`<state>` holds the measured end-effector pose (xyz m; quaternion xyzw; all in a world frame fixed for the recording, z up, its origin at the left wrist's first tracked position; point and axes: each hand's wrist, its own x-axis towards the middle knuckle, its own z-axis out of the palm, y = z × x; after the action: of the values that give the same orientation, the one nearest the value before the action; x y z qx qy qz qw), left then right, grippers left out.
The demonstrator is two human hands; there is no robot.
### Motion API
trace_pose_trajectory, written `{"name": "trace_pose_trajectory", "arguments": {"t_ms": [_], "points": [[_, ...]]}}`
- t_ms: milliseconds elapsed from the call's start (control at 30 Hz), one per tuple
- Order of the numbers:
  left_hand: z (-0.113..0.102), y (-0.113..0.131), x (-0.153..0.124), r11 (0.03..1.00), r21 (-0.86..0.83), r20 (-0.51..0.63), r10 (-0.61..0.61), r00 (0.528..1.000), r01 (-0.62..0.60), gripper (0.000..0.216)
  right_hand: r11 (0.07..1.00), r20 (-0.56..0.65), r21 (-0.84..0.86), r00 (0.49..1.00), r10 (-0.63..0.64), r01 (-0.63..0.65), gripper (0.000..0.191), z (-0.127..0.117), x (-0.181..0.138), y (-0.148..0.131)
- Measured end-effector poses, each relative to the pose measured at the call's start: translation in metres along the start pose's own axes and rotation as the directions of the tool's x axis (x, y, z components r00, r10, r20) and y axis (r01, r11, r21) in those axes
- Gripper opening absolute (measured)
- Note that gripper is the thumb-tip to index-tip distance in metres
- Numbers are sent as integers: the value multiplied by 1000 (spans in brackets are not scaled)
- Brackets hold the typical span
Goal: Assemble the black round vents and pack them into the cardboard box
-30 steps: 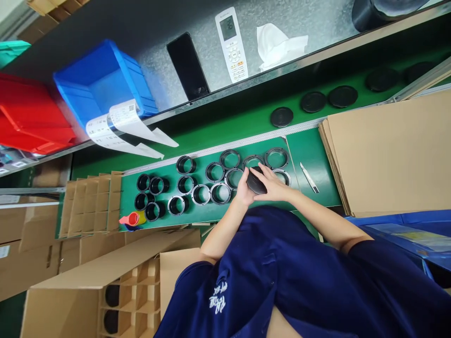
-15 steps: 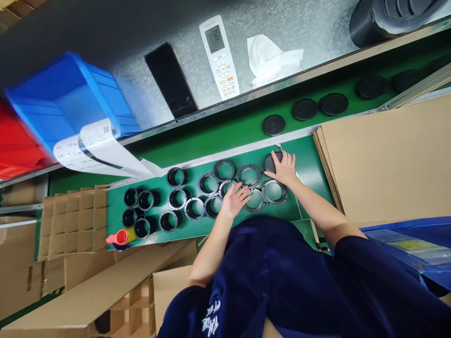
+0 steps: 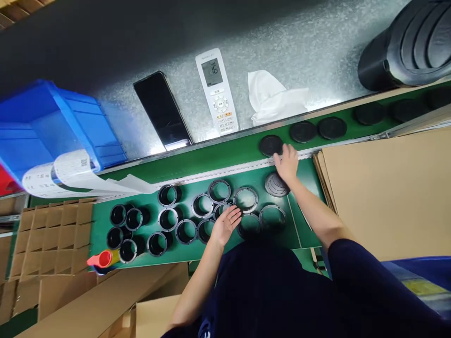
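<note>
Several black rings (image 3: pixel 245 199) with silver rims lie on a green mat (image 3: pixel 296 234) in front of me. My right hand (image 3: pixel 287 162) reaches over the mat's far rail, fingers stretched out, fingertips at a black round cap (image 3: pixel 270 144) on the green belt. Just under that hand sits a ring closed with a black cap (image 3: pixel 276 184). My left hand (image 3: pixel 227 223) hovers open and empty over the rings in the middle of the mat. Two more caps (image 3: pixel 303 132) lie further right on the belt.
A shelf behind the belt holds a phone (image 3: pixel 162 109), a white remote (image 3: pixel 216 89), a tissue (image 3: pixel 273 98), a blue bin (image 3: pixel 52 122) and a black stack of parts (image 3: pixel 408 42). Flat cardboard sheets (image 3: pixel 387 188) lie right. Cardboard dividers (image 3: pixel 49 234) and a red-capped bottle (image 3: pixel 102 259) sit left.
Both hands held a black cap a second ago. The right hand set it on the far right ring, then moved up to the belt. The left hand let go and stays over the rings.
</note>
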<state>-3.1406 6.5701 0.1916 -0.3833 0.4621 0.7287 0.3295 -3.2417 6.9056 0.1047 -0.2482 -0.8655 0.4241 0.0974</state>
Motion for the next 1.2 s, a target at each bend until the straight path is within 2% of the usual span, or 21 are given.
{"name": "trace_pose_trajectory", "arguments": {"t_ms": [67,133,233,300,333,433,467,500,533,567,600,633,700,733,767,800,867,900,967,1100,1200], "points": [[3,1,5,1000,25,-13,-7,1000,7,29,953,-39,244,980,196,-180,56,-3,48,-4],[10,2,10,999,45,2,0,1000,-1,27,895,45,355,962,271,-269,45,-3,81,-11],[31,7,15,995,75,58,61,996,-65,23,838,214,417,934,285,-352,49,5,83,-28],[48,12,17,987,62,109,140,984,-147,26,767,330,486,901,283,-418,59,11,49,-44],[57,14,18,981,28,145,188,971,-194,31,698,397,546,877,272,-463,62,12,23,-53],[75,20,16,952,-146,262,299,918,-269,48,400,612,680,776,151,-614,62,5,-73,-76],[78,21,14,947,-191,291,306,907,-258,48,337,667,679,740,89,-652,59,-1,-105,-82],[79,21,10,947,-219,313,295,903,-234,47,331,708,660,705,24,-674,56,-9,-134,-86],[79,20,5,949,-235,327,282,902,-211,49,366,738,638,674,-40,-677,53,-17,-158,-88],[79,18,-2,949,-245,335,273,902,-197,53,439,754,618,650,-97,-652,51,-26,-176,-89],[77,16,-10,948,-252,344,273,898,-192,59,539,747,607,650,-137,-584,52,-36,-188,-88],[75,14,-19,947,-258,360,278,891,-192,63,644,705,605,691,-161,-468,54,-46,-195,-86],[70,7,-37,950,-251,417,281,865,-187,71,808,487,575,847,-212,-129,56,-64,-196,-83],[68,3,-46,957,-234,456,262,850,-169,74,849,340,525,902,-265,51,57,-73,-194,-82],[65,-2,-54,967,-211,493,234,838,-146,78,860,215,464,916,-339,210,57,-80,-191,-82],[63,-6,-61,974,-187,517,206,831,-125,81,847,140,409,894,-426,339,57,-86,-190,-84],[59,-16,-71,982,-155,523,173,835,-107,86,792,136,331,804,-579,514,55,-92,-192,-88],[57,-20,-75,983,-150,510,172,843,-110,87,771,161,301,766,-622,562,54,-92,-196,-91],[53,-28,-82,981,-151,484,179,856,-119,89,755,199,251,730,-653,606,51,-89,-205,-92],[46,-39,-92,986,-141,507,147,849,-87,90,752,236,266,716,-657,603,52,-83,-225,-84],[44,-45,-98,993,-113,545,96,833,-41,91,771,247,340,740,-625,538,61,-85,-234,-77]]}}
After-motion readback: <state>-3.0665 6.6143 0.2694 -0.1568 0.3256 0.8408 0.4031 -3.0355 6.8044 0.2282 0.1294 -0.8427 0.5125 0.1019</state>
